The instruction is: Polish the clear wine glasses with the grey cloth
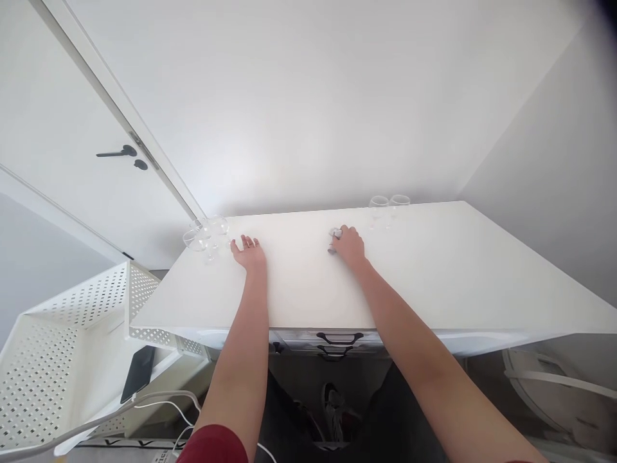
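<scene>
Where the white wall [313,116] meets the white cabinet top [434,283], the back edge [299,211] runs nearly straight, while the front edge [318,328] is longer and both ends slant outward. Room for moving sideways lies between the two hands and, more broadly, beyond the right one. One door [72,128] stands past the left end, with one perforated white shelf unit [43,379] low beside it. The left hand [249,255] has its fingers spread, close to the left glass cluster [193,242]; whether it touches a glass, I cannot tell. The right hand [351,245] has its fingers bent, pinching a crumpled pale piece [334,233] over the back half of the top, right of its middle. Two stemmed glasses [378,202] stand side by side near the back edge on the right; the cluster holds at least three, overlapping. Two dark drawer handles [340,339] show under the front edge, and one dark phone [138,373] lies on the shelf unit. Smallest is the one pinched piece, its lower part greyish.
</scene>
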A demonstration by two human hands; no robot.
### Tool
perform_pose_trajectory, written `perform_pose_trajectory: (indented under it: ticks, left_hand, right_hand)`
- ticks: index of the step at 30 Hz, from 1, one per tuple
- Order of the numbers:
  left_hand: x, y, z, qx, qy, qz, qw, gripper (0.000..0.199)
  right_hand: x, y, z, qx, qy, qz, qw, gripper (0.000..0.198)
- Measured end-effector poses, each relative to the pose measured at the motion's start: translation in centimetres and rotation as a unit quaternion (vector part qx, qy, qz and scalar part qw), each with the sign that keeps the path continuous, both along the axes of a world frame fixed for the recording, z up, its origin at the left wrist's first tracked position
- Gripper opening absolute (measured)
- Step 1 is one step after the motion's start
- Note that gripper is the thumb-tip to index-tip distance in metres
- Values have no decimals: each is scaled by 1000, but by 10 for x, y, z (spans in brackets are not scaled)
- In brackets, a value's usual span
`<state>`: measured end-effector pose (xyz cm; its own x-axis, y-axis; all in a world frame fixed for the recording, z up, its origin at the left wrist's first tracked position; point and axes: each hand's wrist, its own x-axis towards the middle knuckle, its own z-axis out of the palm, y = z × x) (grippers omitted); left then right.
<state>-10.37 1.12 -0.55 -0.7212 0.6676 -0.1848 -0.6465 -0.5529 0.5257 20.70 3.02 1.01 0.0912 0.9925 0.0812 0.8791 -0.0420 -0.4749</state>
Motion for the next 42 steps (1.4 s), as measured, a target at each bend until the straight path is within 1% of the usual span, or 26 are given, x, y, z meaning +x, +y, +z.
perform_pose_trajectory:
  ticks: [2,4,6,9,13,16,19,21,22,23,24,25,27,29,31,33,34,36,38,40,42]
  left_hand:
    - [-10,3,-6,-9,60,2,998,30]
    - [-19,8,-12,-4,88,-10,996,33]
    - [-26,12,-16,2,97,-12,995,37]
    - [-35,16,-17,10,81,-4,997,39]
    - [-42,19,-14,8,83,4,996,44]
    - [-43,17,-8,8,94,-28,995,45]
    - [-40,14,-1,16,84,-48,995,43]
    - [-36,13,4,18,79,-43,996,39]
    - [-34,12,5,16,78,-39,996,36]
    - [-32,12,7,12,80,-39,996,33]
    - [-30,12,9,9,82,-42,996,31]
    - [-27,12,10,6,85,-50,995,29]
    - [-22,12,12,8,93,-74,993,28]
    - [-15,13,14,13,102,-98,990,29]
    - [-6,13,16,18,120,-114,986,29]
    - [7,12,17,29,157,-138,977,30]
    - [14,11,17,31,177,-157,971,32]
    - [31,7,18,34,233,-195,952,36]
    - [47,2,20,49,309,-235,920,38]
    - [59,-3,22,54,368,-252,893,38]
    - [66,-6,24,57,406,-254,876,38]
  right_hand:
    - [0,2,-2,4,-1,-1,1000,24]
    - [-1,4,-4,7,-6,-2,1000,24]
    - [-3,6,-6,13,-13,-4,1000,25]
    - [-4,9,-7,20,-16,-8,1000,25]
    - [-3,11,-8,17,-10,-6,1000,24]
    - [-2,12,-9,20,-3,-8,1000,24]
    - [-1,13,-10,26,17,-12,999,21]
    - [-1,14,-10,41,71,-21,996,24]
    - [-1,14,-10,53,122,-28,991,30]
    - [-1,14,-9,67,189,-33,979,36]
    - [-2,15,-9,79,266,-38,960,42]
    - [-3,15,-8,85,343,-41,935,46]
    - [-6,15,-7,75,469,-43,879,48]
    - [-9,15,-6,46,559,-29,827,51]
    - [-11,14,-4,22,624,5,781,54]
    - [-13,13,-1,19,665,41,745,52]
    - [-13,12,1,21,675,58,735,50]
    - [-13,10,4,28,680,92,727,43]
    - [-12,9,7,29,678,125,723,36]
    - [-11,9,7,26,680,141,719,30]
    - [-11,9,7,22,686,155,711,24]
